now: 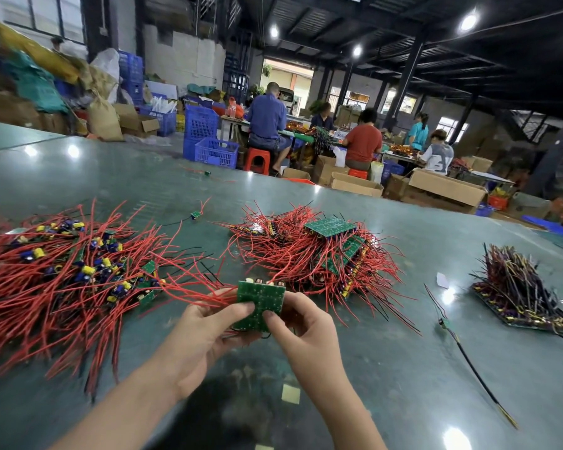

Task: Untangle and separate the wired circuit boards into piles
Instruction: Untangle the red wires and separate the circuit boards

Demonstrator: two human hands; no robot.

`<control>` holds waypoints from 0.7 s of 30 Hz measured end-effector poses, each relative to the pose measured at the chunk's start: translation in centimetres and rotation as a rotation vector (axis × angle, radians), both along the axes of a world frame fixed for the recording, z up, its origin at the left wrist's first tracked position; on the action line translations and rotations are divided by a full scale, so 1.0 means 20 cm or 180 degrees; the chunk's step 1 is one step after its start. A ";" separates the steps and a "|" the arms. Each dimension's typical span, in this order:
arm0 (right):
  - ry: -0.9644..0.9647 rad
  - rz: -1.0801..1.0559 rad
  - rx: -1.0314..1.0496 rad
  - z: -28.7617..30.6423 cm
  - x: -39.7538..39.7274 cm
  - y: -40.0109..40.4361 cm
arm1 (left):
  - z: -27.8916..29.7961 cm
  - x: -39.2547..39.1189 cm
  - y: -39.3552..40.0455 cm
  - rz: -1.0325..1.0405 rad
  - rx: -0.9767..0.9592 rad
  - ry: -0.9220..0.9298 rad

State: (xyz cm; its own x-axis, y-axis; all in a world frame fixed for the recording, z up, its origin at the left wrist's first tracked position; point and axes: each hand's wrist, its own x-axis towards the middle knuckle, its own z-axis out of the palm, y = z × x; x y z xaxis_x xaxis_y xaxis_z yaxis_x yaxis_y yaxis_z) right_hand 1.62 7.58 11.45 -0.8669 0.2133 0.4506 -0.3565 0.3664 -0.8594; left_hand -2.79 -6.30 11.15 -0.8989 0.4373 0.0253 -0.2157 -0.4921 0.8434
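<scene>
Held clear of the tangled heap: green board, pinched between left hand and right hand, probably for separating.

The tabletop is a smooth, glossy green sheet that mirrors the ceiling lamps as bright spots. The circuit board pinched by the left hand and right hand has a matt green face speckled with small shiny solder dots. Left of that board, the loose pile shows red plastic-sheathed wires and glossy yellow and blue capacitor sleeves. Behind the board, the stacked pile has the same red sheathing. Far behind, cardboard boxes look dull brown, and blue crates are latticed plastic.
</scene>
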 end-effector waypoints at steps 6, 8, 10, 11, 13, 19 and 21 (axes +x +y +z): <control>-0.0022 0.0031 -0.0014 0.00 0.00 0.00 | 0.00 0.00 0.00 -0.0014 -0.0005 -0.0185; -0.0028 0.0052 0.0042 0.00 0.00 0.00 | 0.00 0.00 0.00 0.0023 -0.0035 -0.0222; -0.0045 0.0084 0.0025 0.01 0.00 0.00 | 0.00 0.00 -0.01 0.0138 -0.0172 -0.0097; -0.0052 0.0107 0.0000 0.01 0.00 0.00 | 0.00 0.00 -0.01 0.0203 -0.0236 -0.0013; -0.0082 0.0122 -0.0008 0.01 0.01 0.00 | 0.00 0.00 -0.01 0.0342 -0.0327 0.0111; -0.0178 -0.0108 -0.0017 -0.02 -0.01 -0.02 | -0.02 0.00 0.02 0.0810 -0.0207 0.0270; -0.0158 -0.0141 -0.0023 -0.02 -0.01 -0.03 | -0.02 0.00 0.03 0.0885 -0.0151 0.0290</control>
State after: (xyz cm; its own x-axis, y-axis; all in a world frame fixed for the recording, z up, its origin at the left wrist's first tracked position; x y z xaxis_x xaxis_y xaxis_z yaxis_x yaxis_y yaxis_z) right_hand 1.49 7.06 11.00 -0.8777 0.2551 0.4056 -0.2970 0.3745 -0.8784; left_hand -2.84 -5.73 10.73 -0.9794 0.1772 0.0968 -0.0005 -0.4814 0.8765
